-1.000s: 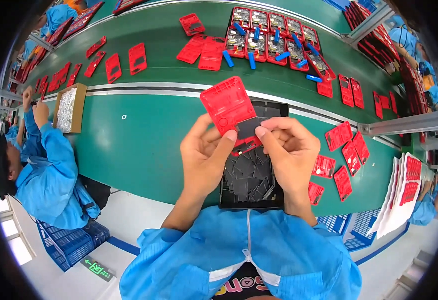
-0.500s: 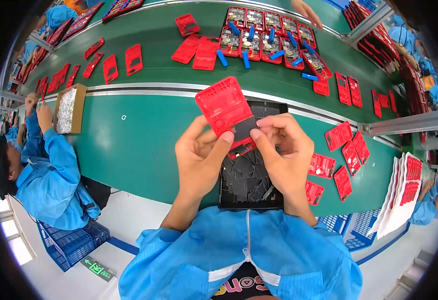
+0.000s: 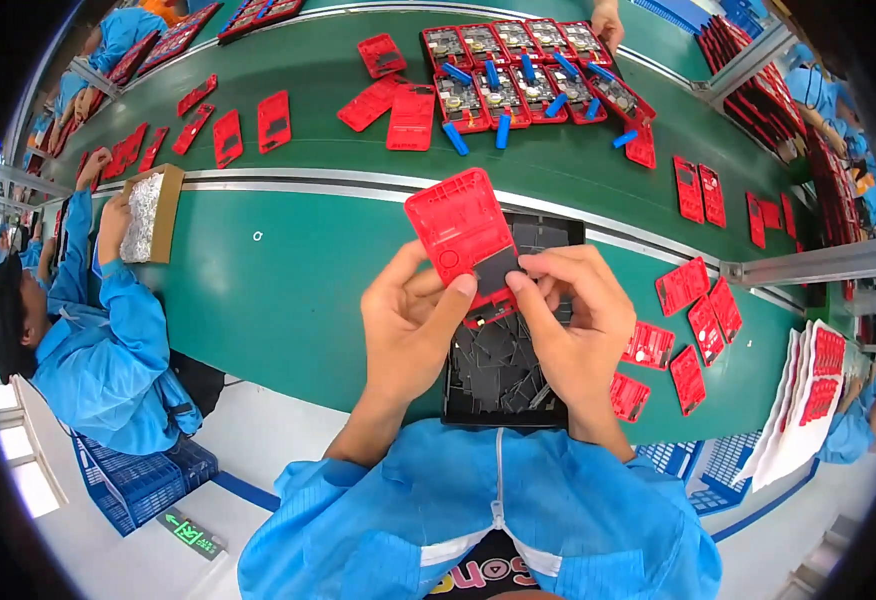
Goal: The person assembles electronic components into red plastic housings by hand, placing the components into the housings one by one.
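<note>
A red plastic housing half (image 3: 458, 215) is tilted in front of me, gripped along its left and lower edge by my left hand (image 3: 403, 325). On its lower part lies a thin dark grey pad (image 3: 496, 268), inside the housing's outline. My left thumb rests at the pad's left edge. Thumb and forefinger of my right hand (image 3: 583, 320) are closed at the pad's right edge; the other fingers are curled. Beneath both hands is a black tray (image 3: 450, 395) with many loose dark grey pads (image 3: 498, 365), partly covered by the hands and housing.
Red housings (image 3: 688, 380) lie to my right on the green table (image 3: 278, 300). Beyond the metal rail, red units with circuit boards (image 3: 498, 95) and blue cylinders (image 3: 503, 130) stand grouped, another person's hand (image 3: 607, 22) beside them. A co-worker (image 3: 108, 350) reaches past a cardboard box (image 3: 163, 215) at left.
The dark pad has turned and now lines up with the housing, where before it sat askew over the edge. Both hands shifted slightly right and down. The co-worker's hand at left moved farther over the rail.
</note>
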Motion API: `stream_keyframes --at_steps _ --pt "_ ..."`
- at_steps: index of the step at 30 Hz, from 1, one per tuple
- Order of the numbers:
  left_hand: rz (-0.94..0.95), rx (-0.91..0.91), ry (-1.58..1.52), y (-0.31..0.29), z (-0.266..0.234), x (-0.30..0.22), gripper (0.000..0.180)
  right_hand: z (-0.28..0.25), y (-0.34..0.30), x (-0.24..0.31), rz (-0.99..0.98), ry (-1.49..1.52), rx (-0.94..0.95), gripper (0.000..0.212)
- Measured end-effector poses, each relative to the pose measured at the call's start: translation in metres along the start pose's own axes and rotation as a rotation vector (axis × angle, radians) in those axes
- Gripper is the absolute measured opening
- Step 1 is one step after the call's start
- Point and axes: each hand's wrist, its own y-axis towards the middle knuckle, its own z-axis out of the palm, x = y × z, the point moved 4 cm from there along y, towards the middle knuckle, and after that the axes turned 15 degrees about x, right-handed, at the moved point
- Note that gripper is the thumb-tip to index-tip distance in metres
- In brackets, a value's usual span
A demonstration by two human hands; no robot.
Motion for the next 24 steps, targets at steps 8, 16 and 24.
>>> stream_keyframes --at_steps 8,16,24 --pt "0.031 -0.023 0.014 0.000 -0.005 -0.002 0.036 0.016 0.002 -0.007 0.069 0.193 -0.064 0.019" --pt "-0.003 0.000 -0.102 -0.003 -0.004 0.006 0.039 0.020 -0.002 -0.002 0.067 0.089 -0.169 0.019" --pt "0.021 0.025 -0.148 -0.003 -0.007 0.001 0.033 0.028 0.000 -0.002 0.045 0.059 -0.152 0.015"
